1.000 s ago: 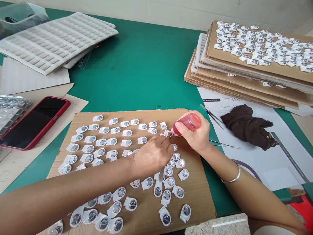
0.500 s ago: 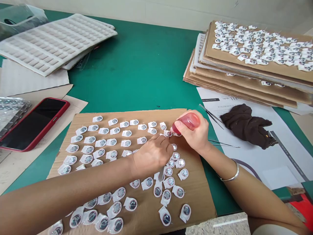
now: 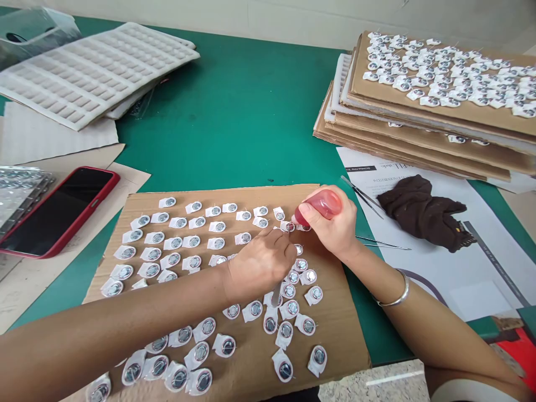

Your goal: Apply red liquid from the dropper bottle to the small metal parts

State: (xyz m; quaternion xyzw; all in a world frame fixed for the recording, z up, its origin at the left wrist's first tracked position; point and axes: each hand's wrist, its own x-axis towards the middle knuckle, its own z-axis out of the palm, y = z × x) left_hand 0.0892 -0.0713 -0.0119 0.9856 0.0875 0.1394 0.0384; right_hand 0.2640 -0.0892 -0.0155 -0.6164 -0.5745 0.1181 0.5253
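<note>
My right hand [image 3: 337,226] is wrapped round a small translucent red squeeze bottle [image 3: 321,204], its narrow end pointing down and left at a small white-tabbed disc [image 3: 287,226]. Close beside that disc, my left hand [image 3: 264,255] is closed in a pinch on tweezers [image 3: 276,294]; only their flat grey end sticks out below the palm, and the tips are hidden. Both hands are over a brown cardboard sheet [image 3: 335,329] bearing rows of white-tabbed round pieces with shiny, dark-lined centres. My left forearm covers some of them.
At the right rises a stack of cardboard sheets [image 3: 419,131] with similar pieces on top. Metal tweezers [image 3: 362,195] and a dark brown cloth [image 3: 422,212] lie on printed paper. A red-cased phone [image 3: 62,206] and white moulded trays [image 3: 96,72] are at the left on the green table [image 3: 234,111].
Both hands keep almost the same place and grip. The view has shifted very slightly.
</note>
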